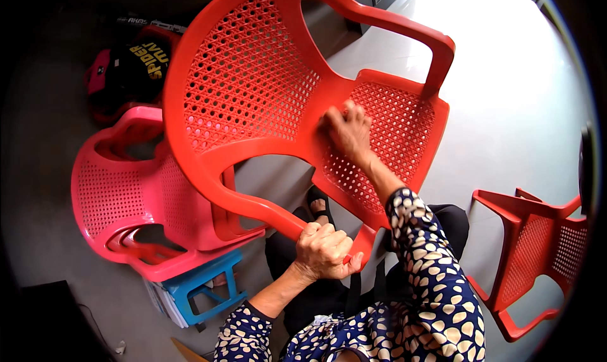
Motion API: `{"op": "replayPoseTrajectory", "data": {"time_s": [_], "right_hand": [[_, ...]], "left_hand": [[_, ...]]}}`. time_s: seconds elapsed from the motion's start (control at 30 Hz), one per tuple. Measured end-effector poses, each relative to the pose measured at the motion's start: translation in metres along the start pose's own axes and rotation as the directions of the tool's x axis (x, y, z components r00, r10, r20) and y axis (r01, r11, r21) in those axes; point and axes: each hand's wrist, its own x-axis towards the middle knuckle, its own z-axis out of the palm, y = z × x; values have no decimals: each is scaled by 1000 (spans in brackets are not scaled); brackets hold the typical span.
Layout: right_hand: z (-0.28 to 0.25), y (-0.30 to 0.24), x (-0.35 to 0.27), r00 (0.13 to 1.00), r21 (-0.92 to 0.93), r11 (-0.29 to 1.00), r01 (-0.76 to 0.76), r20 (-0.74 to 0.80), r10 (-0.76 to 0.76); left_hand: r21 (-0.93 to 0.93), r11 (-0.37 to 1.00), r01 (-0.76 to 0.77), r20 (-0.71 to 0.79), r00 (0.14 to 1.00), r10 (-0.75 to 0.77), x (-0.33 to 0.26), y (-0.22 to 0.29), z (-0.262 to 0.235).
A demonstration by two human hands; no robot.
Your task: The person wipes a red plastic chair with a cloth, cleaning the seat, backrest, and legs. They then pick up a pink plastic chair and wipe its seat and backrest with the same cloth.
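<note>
A red plastic armchair (253, 71) with a perforated backrest and seat is tilted in front of me, its backrest toward the upper left. My left hand (324, 251) is wrapped round the front end of its near armrest. On the seat, close to where it meets the backrest, my right hand (351, 132) presses down with curled fingers. Motion blurs that hand slightly, and whatever lies under the fingers is hidden. Both my forearms come up from the lower edge in dark blue patterned sleeves.
Left of the red chair stands a stack of pink and red chairs (114, 191), with a blue plastic stool (205, 286) beside it. Another red chair (531, 254) lies tipped at the right. A black bag with yellow lettering (136, 68) is at the upper left.
</note>
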Motion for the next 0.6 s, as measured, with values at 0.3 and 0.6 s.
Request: {"op": "replayPoseTrajectory", "data": {"time_s": [0.3, 0.6], "right_hand": [[-1, -47, -16, 989, 158, 986, 52, 132, -73], [-54, -49, -75, 906, 347, 900, 264, 231, -354]], "left_hand": [[-13, 1000, 5, -7, 1000, -5, -2, -2, 2], [41, 999, -21, -26, 999, 22, -1, 0, 2]]}}
